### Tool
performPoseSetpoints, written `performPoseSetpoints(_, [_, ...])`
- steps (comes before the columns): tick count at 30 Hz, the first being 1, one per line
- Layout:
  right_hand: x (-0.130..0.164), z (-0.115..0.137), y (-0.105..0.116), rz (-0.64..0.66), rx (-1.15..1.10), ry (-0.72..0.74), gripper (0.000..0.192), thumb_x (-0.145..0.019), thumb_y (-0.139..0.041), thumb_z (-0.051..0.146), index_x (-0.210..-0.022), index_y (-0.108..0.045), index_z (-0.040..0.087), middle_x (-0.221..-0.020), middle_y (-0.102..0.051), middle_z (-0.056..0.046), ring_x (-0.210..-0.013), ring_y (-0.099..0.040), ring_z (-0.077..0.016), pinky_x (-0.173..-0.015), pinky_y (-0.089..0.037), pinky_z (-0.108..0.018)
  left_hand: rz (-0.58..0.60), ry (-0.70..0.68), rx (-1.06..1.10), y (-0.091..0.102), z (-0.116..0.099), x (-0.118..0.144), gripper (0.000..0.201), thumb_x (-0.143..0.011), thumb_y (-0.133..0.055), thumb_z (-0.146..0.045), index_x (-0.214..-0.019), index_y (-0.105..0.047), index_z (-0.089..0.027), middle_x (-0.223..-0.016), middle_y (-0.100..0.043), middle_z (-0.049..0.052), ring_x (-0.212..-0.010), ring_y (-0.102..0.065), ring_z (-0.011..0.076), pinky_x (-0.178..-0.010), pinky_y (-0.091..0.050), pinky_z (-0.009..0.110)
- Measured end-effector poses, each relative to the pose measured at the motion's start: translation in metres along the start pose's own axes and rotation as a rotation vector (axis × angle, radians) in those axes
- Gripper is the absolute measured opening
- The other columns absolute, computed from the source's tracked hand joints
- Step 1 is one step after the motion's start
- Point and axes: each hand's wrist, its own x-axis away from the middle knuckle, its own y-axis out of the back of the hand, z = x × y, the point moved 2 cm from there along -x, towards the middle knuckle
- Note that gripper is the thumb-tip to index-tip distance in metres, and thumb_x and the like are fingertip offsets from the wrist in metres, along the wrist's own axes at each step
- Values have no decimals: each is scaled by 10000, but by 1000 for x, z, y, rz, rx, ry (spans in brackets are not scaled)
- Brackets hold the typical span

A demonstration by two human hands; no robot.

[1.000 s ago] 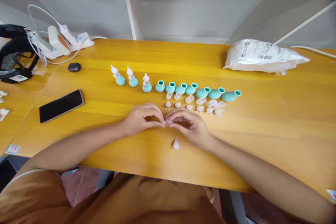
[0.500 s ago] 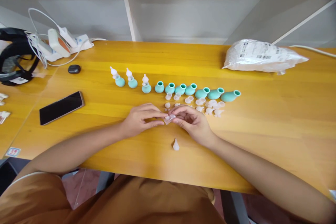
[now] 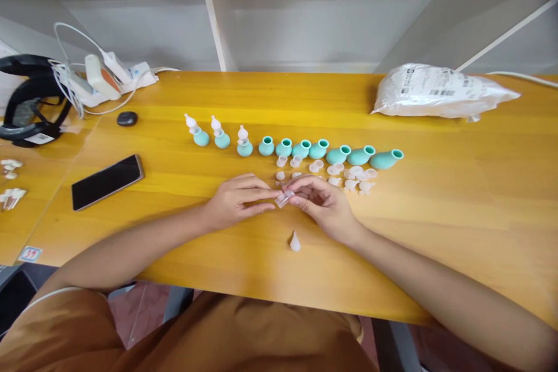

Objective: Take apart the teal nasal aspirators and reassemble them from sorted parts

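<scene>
My left hand and my right hand meet over the yellow table, both pinching one small clear plastic piece between their fingertips. A white cone-shaped tip lies on the table just below the hands. Behind them runs a row of teal rubber bulbs; the three bulbs at the left carry white tips, the others stand with bare mouths. Several small clear and white parts lie scattered in front of the bare bulbs.
A black phone lies at the left, with a small black case behind it. A power strip with chargers and white cables and black headphones sit at the far left. A white plastic bag rests at the back right.
Both hands have shifted slightly away from me and turned the clear piece between the fingertips; the right hand's fingers have spread a little. The view has tilted slightly.
</scene>
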Motion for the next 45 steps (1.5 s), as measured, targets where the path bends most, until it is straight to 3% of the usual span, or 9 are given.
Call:
performPoseSetpoints(9, [0,0,-1,7,-8,-18,262,-986,-900,461,-1065,-759,254,-1118,-820,-60,-980,-820,-214,-941,-715,-404,23,11,46,2,-3,-4,304,-1030,-808,-222,-1328,-831,-281,-1076,-854,75,-955,-802,183,-882,-648,302])
performPoseSetpoints(17, [0,-2,1,-1,-18,-1,236,-986,-902,440,-1073,-778,260,-1176,-815,-64,-1117,-801,-228,-1030,-696,-421,-5,166,90,2,-3,-1,261,-1037,-808,-277,-1293,-792,-227,-1090,-832,78,-877,-793,152,-777,-660,247])
performPoseSetpoints(25, [-1,-1,0,17,-18,0,224,-990,-898,438,-1070,-776,268,-1161,-796,-55,-1108,-792,-225,-1027,-689,-424,21,110,62,3,-6,-5,198,-1043,-795,-240,-1240,-795,-221,-1103,-840,78,-973,-804,175,-897,-653,294])
performPoseSetpoints(36, [0,-2,-1,34,-49,6,195,-996,-899,376,-1097,-780,259,-1164,-796,-62,-1121,-796,-213,-1014,-696,-374,20,106,45,4,-3,-4,197,-1069,-755,-246,-1263,-769,-210,-1109,-817,74,-900,-778,151,-837,-644,268])
performPoseSetpoints(39, [1,-2,-2,38,-63,8,155,-1005,-889,334,-1110,-797,268,-1175,-794,-55,-1114,-796,-197,-1009,-693,-352,49,136,-64,9,1,-5,226,-1100,-670,-230,-1318,-723,-201,-1186,-779,94,-908,-760,154,-834,-651,280])
performPoseSetpoints(45, [2,-2,-4,39,-67,2,146,-996,-899,316,-1098,-805,268,-1164,-793,-58,-1096,-796,-194,-983,-692,-350,1,52,-448,24,7,-7,349,-1037,-598,-132,-1378,-663,-178,-1391,-698,159,-1303,-706,284,-1121,-624,446])
